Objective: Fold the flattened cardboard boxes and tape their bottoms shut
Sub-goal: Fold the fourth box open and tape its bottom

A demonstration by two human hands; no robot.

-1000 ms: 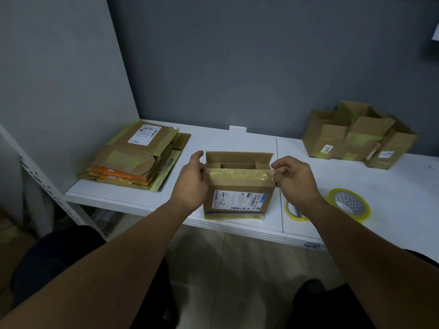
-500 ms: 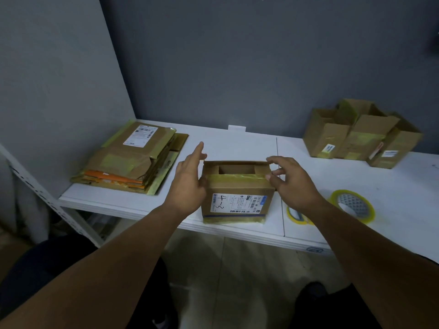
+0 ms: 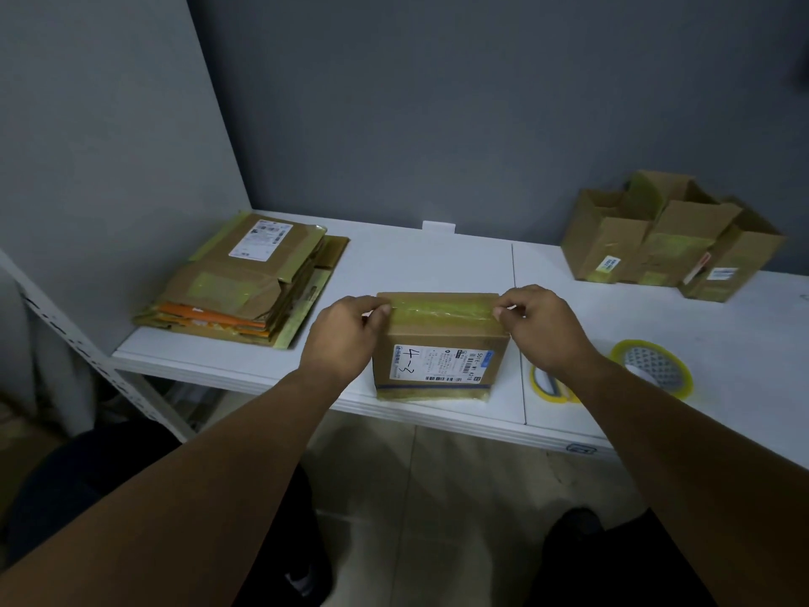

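Observation:
A small brown cardboard box [image 3: 440, 343] with a white label marked "4-3" stands at the front edge of the white table [image 3: 420, 260]. Its top flaps are folded down flat, with old yellowish tape across them. My left hand [image 3: 346, 332] holds the box's upper left corner, thumb pressing on the top flap. My right hand [image 3: 540, 324] holds the upper right corner with curled fingers on the flap. Two rolls of yellow tape lie to the right: a small roll [image 3: 547, 385] partly behind my right wrist and a larger roll [image 3: 654, 368].
A stack of flattened cardboard boxes [image 3: 249, 282] lies at the table's left, by the grey wall. Several folded-up boxes [image 3: 670, 243] stand at the back right. A metal shelf upright [image 3: 87, 352] runs down the left. Tiled floor and my dark legs show below.
The box's top flaps went from standing open to folded flat. Both hands moved from the sides onto the top corners.

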